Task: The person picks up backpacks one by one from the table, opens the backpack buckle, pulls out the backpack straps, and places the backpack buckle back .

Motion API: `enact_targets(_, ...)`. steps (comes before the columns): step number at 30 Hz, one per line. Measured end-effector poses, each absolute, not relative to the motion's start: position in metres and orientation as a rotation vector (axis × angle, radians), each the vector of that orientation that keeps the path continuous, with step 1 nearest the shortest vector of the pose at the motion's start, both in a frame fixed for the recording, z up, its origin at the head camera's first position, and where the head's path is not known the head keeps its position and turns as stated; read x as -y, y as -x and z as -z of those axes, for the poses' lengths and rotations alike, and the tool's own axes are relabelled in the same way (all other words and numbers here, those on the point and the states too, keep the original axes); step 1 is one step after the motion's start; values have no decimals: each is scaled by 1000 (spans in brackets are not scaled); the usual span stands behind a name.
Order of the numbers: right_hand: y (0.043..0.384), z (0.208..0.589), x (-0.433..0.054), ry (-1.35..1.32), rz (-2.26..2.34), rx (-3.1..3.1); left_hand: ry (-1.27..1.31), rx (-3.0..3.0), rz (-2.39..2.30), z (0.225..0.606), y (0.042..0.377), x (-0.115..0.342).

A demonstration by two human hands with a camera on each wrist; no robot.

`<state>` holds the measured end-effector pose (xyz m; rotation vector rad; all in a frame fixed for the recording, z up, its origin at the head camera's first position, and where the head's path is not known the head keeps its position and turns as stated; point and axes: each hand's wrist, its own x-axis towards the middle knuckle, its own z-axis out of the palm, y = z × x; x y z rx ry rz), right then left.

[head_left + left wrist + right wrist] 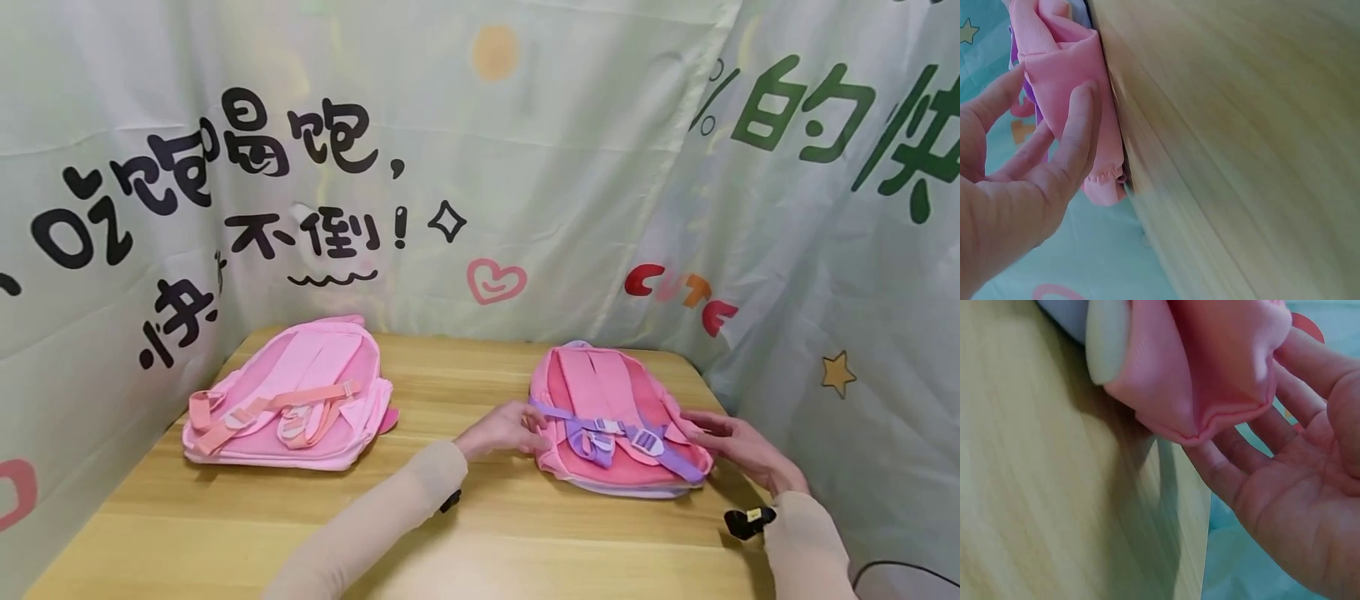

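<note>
At either side of the purple-strapped bag (615,400), left hand (504,429) and right hand (750,450), grips loosely wide, orange-strapped bag (318,367) to its left

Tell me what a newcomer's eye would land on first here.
Probably the purple-strapped pink backpack on the right of the wooden table, with the left hand and right hand at its sides. The orange-strapped pink backpack lies toward the table's left. Behind and above it, bold black characters stand out on the pale curtain.
</note>
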<state>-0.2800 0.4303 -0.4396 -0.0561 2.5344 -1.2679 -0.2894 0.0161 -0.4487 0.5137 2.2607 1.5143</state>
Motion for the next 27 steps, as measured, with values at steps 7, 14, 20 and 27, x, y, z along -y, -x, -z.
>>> enact_targets(7, 280, 442, -422, 134, 1295, -2536, -454, -2320, -1477, 450, 288, -3)
enact_targets(14, 283, 442, -403, 158, 1291, -2547, -428, -2312, -1495, 449, 288, 18)
enact_targets(20, 285, 441, -393, 174, 1308, -2527, -412, -2303, -1505, 449, 288, 28)
enact_targets(27, 288, 445, -386, 195, 1303, -2529, -389, -2280, -1509, 447, 289, 39)
